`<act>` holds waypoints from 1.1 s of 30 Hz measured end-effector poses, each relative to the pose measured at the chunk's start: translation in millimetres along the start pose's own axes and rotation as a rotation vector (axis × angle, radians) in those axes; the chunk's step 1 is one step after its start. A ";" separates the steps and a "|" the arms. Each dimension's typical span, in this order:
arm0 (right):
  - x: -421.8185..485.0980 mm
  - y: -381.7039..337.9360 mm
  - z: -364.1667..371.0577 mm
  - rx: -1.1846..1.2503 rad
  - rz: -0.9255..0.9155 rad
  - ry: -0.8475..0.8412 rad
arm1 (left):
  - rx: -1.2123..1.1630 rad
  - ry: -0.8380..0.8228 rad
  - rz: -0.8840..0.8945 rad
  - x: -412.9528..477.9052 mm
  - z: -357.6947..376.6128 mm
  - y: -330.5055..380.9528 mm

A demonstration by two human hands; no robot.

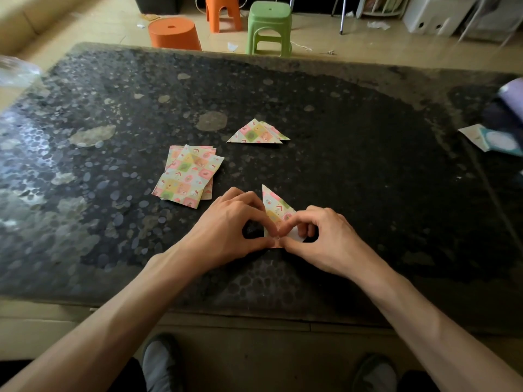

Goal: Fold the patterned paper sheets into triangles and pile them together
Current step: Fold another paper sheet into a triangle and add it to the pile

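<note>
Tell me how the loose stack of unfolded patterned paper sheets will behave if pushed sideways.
The stack of unfolded patterned paper sheets already lies fanned and misaligned, so it would probably spread further rather than move as one. The dark speckled tabletop looks glossy, so sheets likely slide easily. They look thin, probably floppy when lifted.

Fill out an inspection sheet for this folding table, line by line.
Surface: dark mottled table, worn.
Job's things: unfolded sheets stacked left; folded triangles piled behind; sheet being folded at front.
Clutter: purple roll and packet at right edge.
Grippers: left hand and right hand both pinch the sheet's near corner.
Cables: white cord on the floor.
Surroundings: orange stool, green stool.
</note>
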State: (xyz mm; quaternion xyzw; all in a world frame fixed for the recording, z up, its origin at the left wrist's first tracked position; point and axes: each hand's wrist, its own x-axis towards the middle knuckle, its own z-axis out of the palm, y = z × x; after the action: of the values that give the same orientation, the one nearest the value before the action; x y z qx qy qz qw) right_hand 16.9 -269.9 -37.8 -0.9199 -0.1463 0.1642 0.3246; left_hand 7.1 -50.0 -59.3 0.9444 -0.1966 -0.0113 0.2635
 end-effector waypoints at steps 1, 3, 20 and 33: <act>-0.6 -0.3 1.1 -0.008 -0.003 0.005 | 0.001 0.000 0.000 0.2 0.3 -0.3; -2.3 -1.3 3.2 -0.020 -0.001 0.011 | -0.004 0.008 0.002 0.1 0.5 -0.4; -2.5 -6.8 10.2 -0.058 0.042 0.019 | -0.049 0.012 -0.025 -2.8 6.8 -2.4; -0.1 -7.2 2.7 -0.027 0.065 -0.042 | -0.076 -0.033 -0.025 -1.8 5.4 -5.6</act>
State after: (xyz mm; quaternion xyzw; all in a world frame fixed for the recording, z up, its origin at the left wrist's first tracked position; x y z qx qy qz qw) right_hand 14.5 -263.1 -35.1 -0.9249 -0.1252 0.1920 0.3034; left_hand 6.8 -47.6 -66.9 0.9357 -0.1886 -0.0379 0.2959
